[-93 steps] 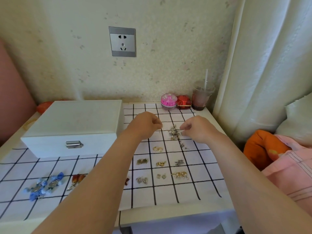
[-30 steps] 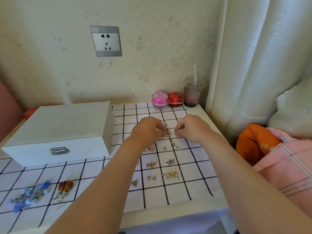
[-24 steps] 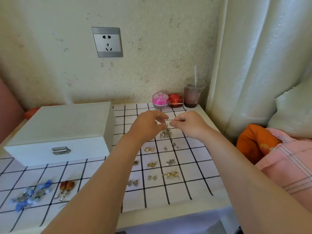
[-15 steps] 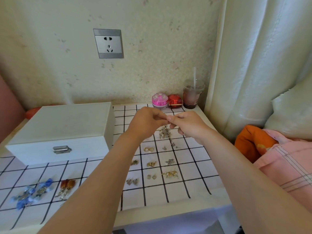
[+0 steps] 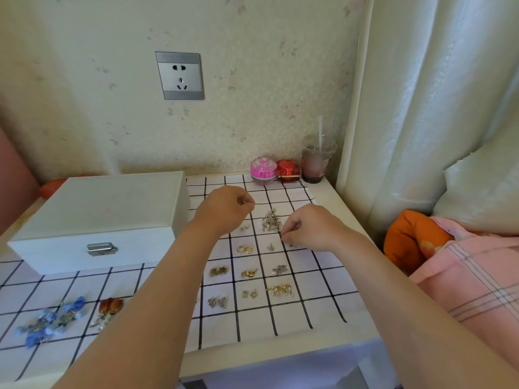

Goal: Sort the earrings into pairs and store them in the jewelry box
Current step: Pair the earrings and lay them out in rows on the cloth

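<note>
The left hand (image 5: 224, 209) hovers curled just left of the heap of earrings (image 5: 271, 221), fingertips pinched — something tiny and glinting may sit between them, too small to name; the right hand (image 5: 309, 228) pinches down at the heap's near right edge, its catch hidden under the fingers. Sorted pairs (image 5: 247, 272) lie in the cloth's (image 5: 280, 327) squares nearer the person; the left forearm covers part of them. The jewelry box (image 5: 98, 217) stands closed at far left.
</note>
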`<state>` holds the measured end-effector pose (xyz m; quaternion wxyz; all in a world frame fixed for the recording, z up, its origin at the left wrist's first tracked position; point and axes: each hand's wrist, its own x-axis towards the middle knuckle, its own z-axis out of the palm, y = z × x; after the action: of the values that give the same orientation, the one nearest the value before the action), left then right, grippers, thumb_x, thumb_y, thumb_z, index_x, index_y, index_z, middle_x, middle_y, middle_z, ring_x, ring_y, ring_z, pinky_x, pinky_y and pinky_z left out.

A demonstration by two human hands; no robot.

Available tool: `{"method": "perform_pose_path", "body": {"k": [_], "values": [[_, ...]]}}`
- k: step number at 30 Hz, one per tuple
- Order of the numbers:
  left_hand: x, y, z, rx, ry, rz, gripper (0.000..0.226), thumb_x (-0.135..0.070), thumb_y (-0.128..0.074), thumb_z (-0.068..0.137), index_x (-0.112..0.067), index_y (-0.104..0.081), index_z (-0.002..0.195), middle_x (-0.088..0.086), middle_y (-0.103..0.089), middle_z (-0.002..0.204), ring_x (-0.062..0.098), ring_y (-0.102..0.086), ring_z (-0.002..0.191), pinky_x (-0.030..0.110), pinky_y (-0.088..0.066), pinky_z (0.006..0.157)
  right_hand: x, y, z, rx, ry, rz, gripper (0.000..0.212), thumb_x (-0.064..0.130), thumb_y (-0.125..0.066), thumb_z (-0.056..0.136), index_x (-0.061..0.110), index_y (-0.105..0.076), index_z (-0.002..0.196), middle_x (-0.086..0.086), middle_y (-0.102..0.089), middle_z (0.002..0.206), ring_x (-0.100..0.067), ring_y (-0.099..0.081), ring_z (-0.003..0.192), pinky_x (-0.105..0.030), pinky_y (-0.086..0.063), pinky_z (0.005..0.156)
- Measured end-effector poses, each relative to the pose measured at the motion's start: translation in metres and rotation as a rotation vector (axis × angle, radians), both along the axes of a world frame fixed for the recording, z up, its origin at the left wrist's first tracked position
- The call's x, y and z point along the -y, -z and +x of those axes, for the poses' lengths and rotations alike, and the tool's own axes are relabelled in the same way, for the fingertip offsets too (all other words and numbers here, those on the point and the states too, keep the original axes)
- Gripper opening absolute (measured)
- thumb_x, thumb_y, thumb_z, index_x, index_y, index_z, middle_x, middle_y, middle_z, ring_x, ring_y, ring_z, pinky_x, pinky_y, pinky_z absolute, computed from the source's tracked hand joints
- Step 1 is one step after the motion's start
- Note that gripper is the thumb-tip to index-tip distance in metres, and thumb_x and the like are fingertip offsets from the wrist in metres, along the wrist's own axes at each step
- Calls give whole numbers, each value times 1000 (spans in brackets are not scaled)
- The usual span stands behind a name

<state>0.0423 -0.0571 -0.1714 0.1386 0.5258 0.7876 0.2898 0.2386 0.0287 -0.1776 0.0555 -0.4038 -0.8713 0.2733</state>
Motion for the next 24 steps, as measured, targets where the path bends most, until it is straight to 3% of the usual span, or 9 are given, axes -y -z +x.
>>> {"method": "perform_pose_path", "body": {"k": [3,10,14,19,24], "values": [[2,-1,-4,-7,-8,-21,7,-33,-63,91,-35,-70,89,-15,-68,93,8,-63,92,35,-54,87,-11,-2,1,-57,49,13,14,27,-79,80,37,-75,70,21,-70,80,-3,-65,88,-37,-56,89],[6,5,-15,-121,-78,-105,11,-29,-64,89,-36,-62,80,-16,-65,87,9,-62,88,32,-54,81,-23,13,-7,-33,137,95,13,23,-72,87,34,-76,92,15,-68,96,-11,-65,98,-36,-55,89],[7,10,-21,-168,-160,-76,10,-24,-60,92,-29,-68,92,-8,-68,97,13,-62,92,31,-54,78,-26,9,-14,-74,127,92,25,15,-67,88,34,-71,105,16,-64,95,-12,-63,99,-34,-53,88],[6,18,-24,-201,-200,-123,16,-17,-60,92,-27,-72,97,-2,-71,103,19,-65,97,36,-57,83,-24,6,-29,-110,116,210,30,16,-52,99,33,-70,115,8,-66,120,-15,-62,105,-33,-51,89],[3,21,-25,-219,-181,-196,24,-10,-61,90,-31,-72,91,-3,-71,104,19,-65,95,36,-58,82,-21,11,-47,17,26,326,34,17,-49,102,37,-68,122,5,-62,132,-21,-59,117,-37,-50,91]]}}
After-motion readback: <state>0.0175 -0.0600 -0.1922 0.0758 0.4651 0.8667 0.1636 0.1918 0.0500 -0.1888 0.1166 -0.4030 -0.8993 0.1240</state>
